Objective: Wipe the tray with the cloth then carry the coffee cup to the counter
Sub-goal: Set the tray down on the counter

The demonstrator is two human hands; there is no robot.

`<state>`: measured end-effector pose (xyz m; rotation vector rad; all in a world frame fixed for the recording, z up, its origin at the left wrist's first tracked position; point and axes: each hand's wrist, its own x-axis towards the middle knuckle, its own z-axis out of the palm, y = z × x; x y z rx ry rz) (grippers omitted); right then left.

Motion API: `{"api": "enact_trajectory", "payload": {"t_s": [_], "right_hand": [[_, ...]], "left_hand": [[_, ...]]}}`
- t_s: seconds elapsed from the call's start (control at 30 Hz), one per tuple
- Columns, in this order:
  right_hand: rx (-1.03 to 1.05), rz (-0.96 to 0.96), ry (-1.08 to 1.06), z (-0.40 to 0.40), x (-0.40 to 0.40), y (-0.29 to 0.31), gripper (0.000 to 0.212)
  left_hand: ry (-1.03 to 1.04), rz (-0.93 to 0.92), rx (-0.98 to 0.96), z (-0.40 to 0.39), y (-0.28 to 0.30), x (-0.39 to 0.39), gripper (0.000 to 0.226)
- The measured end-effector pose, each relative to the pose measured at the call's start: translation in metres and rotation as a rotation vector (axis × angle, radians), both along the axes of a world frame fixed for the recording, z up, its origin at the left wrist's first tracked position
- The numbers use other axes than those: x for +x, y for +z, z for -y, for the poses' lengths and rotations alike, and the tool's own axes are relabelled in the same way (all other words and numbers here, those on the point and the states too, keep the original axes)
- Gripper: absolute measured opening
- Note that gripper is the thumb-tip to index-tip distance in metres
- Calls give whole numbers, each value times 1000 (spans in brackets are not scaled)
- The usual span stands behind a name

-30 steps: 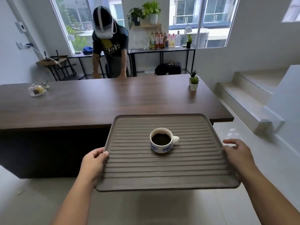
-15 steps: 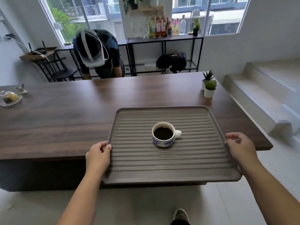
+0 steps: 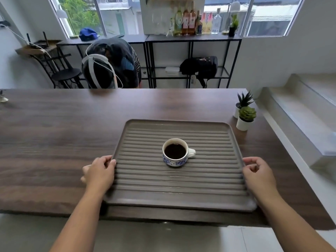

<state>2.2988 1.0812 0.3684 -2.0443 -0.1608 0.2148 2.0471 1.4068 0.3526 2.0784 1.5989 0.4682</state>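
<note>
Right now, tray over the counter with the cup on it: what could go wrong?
1. The coffee cup is nearly full and stands loose on the ribbed tray; a tilt or hard set-down could slop coffee.
2. The left hand and right hand grip only the side rims.
3. Two potted plants stand near the tray's far right corner.

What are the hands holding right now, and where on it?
Both hold the tray: left hand grips its left edge, right hand its right edge. The coffee cup on it is untouched.

A home bar: long wooden counter (image 3: 72,135), bottles (image 3: 190,22) by windows, stairs (image 3: 300,115).
</note>
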Motion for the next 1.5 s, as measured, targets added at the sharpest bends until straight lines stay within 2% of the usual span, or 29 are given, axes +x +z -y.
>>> {"api": "enact_trajectory", "payload": {"t_s": [0.5, 0.87, 1.13, 1.23, 1.3, 1.37, 1.5], "right_hand": [[-128, 67, -47, -47, 28, -2, 15], [-319, 137, -2, -60, 44, -3, 22], [-306, 137, 2, -58, 44, -5, 27], [-283, 105, 12, -58, 46, -2, 24], [-266, 72, 19, -57, 48, 0, 21], [-236, 38, 12, -54, 53, 0, 19], [-89, -65, -19, -46, 63, -2, 27]], "left_hand": [[-24, 14, -39, -44, -5, 32, 30], [-37, 57, -198, -59, -2, 49, 35], [-25, 14, -178, -61, 0, 53, 32], [-48, -54, -126, -58, 4, 54, 36], [-80, -118, 11, -51, 13, 56, 41], [-149, -95, 145, -39, 28, 65, 45], [-390, 14, 224, 7, 68, 109, 47]]}}
